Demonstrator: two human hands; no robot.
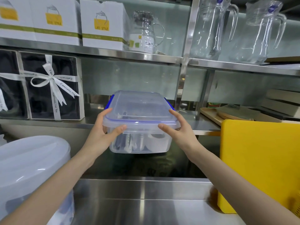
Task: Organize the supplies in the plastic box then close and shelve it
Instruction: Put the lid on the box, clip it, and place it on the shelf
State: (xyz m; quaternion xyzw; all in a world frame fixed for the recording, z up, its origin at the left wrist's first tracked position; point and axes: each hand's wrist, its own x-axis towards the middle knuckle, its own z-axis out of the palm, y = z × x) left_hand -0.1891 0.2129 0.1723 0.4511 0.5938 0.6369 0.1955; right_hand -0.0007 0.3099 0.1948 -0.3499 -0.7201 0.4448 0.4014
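The clear plastic box (139, 143) with its blue-edged lid (138, 106) on is held in the air, its far end over the steel shelf (206, 125). My left hand (103, 132) grips its near left corner, thumb on the front wall. On the near right corner my right hand (178, 130) grips the rim. Through the wall I see a white roll, a clear bottle and dark items inside. Blue side latches show at the far edges.
Black gift boxes with white ribbon (50, 86) stand on the shelf at left. Wooden trays (227, 114) lie at right. A yellow crate (259, 159) sits on the steel counter (146, 200) right, a translucent tub (32, 168) left. Glass jugs (211, 26) and white cartons (103, 23) stand above.
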